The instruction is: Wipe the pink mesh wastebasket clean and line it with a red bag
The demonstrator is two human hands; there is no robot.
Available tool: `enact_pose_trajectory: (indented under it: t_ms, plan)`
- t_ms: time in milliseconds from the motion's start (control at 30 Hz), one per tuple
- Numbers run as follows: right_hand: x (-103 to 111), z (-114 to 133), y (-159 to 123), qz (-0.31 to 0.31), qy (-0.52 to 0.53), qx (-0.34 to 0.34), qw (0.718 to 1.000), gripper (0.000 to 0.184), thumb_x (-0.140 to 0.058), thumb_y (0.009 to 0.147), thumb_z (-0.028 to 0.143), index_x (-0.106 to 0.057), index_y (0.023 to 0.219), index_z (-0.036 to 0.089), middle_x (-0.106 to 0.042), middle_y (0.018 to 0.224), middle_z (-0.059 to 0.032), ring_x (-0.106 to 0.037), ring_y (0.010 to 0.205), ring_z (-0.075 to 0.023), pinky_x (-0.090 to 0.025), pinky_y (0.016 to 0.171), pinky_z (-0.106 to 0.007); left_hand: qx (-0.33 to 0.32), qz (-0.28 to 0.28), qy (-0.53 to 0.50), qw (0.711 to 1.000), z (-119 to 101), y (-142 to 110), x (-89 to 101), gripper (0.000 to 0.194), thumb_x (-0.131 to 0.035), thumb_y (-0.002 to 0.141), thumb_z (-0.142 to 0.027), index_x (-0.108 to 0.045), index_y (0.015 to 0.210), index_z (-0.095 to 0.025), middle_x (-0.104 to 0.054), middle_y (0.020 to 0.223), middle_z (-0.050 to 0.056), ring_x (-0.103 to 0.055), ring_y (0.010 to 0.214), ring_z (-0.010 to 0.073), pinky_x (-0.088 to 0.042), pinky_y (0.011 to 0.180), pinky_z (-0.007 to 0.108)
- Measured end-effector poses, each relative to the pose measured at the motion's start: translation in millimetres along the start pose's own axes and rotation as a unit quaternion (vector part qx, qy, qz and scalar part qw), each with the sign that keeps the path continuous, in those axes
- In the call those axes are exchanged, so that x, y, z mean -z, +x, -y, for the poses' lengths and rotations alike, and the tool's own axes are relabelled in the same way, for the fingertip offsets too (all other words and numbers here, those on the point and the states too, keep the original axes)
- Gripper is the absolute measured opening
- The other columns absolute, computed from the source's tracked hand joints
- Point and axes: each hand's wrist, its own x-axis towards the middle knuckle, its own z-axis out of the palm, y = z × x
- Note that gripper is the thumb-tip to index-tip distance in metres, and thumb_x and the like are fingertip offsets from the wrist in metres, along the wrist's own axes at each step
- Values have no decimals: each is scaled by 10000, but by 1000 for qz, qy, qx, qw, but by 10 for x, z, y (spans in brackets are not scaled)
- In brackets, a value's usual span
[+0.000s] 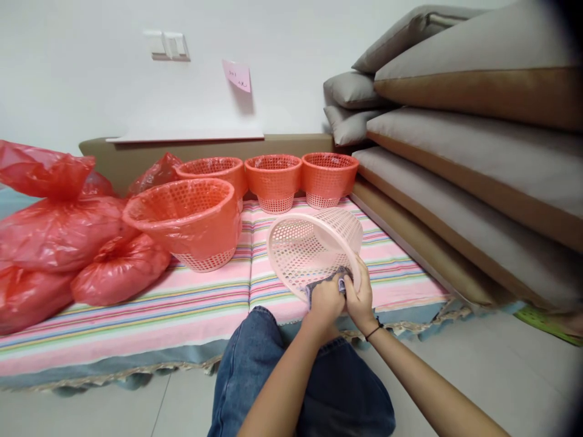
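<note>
While the left hand (325, 301) pinches a grey cloth (324, 282), the right hand's (359, 297) fingers clamp the rim of the pale pink perforated plastic basket (314, 246) at frame centre, which looks light, stiff and best gripped there

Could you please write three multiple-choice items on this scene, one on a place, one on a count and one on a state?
1. Where do the red plastic bags lie?
A. left end of the striped mat
B. on the cushions
C. on the floor tiles

2. How many orange baskets stand on the mat?
A. two
B. four
C. six

3. How is the pale pink basket held?
A. upright
B. upside down flat
C. tipped, mouth toward the camera

Answers:
1 A, they are piled at the mat's left.
2 B, one large in front, three behind.
3 C, the right hand grips its rim while the left hand presses a grey cloth there.
</note>
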Motion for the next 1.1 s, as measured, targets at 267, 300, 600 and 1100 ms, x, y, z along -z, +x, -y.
enact_pose_trajectory:
  t_ms: [267, 300, 600, 1100]
  plan:
    - [393, 136, 342, 60, -82, 30, 994, 541, -605, 829, 275, -433, 1337, 205, -433, 1343, -164, -459, 1275, -288, -431, 1066, -529, 45, -125, -139, 981, 460, 16, 453, 550, -420, 839, -113, -535, 1370, -201, -689, 1216, 91, -636, 1121, 241, -474, 969, 331]
    - [417, 193, 470, 60, -92, 34, 993, 613, -619, 812, 269, -393, 1377, 196, -419, 1360, -172, -444, 1289, -294, -418, 1079, -532, 45, -152, -147, 976, 532, 48, 532, 548, -414, 840, -110, -532, 1370, -188, -682, 1228, 91, -627, 1133, 239, -472, 976, 333]
    - [-102, 555, 1436, 227, -33, 112, 967, 504, -488, 849, 164, -526, 1345, 250, -551, 1383, -67, -458, 1331, -233, -327, 1159, -491, -105, -260, 35, 959, 641, 517, 997, 575, -377, 847, -36, -482, 1400, -158, -474, 1480, 84, -399, 1382, 206, -285, 1173, 390]
    - [-282, 372, 1299, 246, 10, 48, 968, 501, -489, 842, 142, -588, 1324, 237, -558, 1396, -57, -472, 1334, -203, -313, 1176, -436, 15, -11, -63, 998, 1044, 1015, -79, 629, -455, 785, 14, -578, 1349, -234, -308, 1575, 127, -591, 1210, 287, -439, 1049, 407]
